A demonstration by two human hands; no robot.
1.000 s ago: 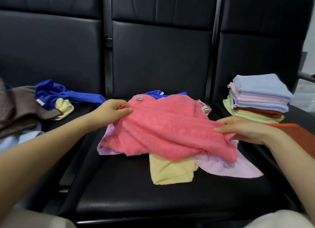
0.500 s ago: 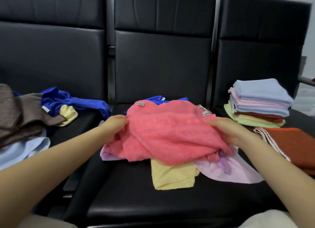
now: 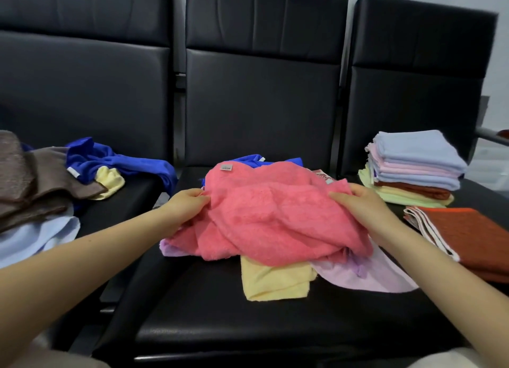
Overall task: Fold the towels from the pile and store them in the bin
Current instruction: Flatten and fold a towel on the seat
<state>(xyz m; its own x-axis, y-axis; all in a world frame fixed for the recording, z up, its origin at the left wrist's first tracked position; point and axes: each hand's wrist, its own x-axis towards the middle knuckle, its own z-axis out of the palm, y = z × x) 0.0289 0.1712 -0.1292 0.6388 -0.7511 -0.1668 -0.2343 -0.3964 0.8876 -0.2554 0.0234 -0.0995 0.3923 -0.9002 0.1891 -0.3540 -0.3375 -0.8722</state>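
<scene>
Towels lie heaped on the middle seat [image 3: 248, 321] of a row of black padded chairs, topped by a rumpled coral-pink terry towel [image 3: 275, 216] with a small grey label [image 3: 226, 168] at its far edge. Both bare hands grip this towel at once — the left hand [image 3: 184, 208] pinches its left edge, the fingers curled into the cloth, while the right hand [image 3: 358, 205] clutches bunched fabric on its right side. The hands are well apart, with the towel's width between them.

Beneath the pink towel, a pale yellow towel [image 3: 272, 279] pokes out toward the near edge of the seat, a lilac towel [image 3: 366, 276] spreads to the right, and a strip of royal-blue cloth [image 3: 248, 158] shows at the far side.

On the left seat sits an unfolded jumble — a brown towel [image 3: 41, 180], a second royal-blue towel [image 3: 115, 161], a small pale yellow cloth [image 3: 110, 180] and a light blue towel [image 3: 35, 238] nearest the camera. On the right seat, a neat stack of folded towels [image 3: 413, 166] in light blue, pink, rust and pale yellow-green stands at the far side. Just beside it, nearer, lies a folded rust-orange towel with white-striped edge [image 3: 468, 235].
</scene>
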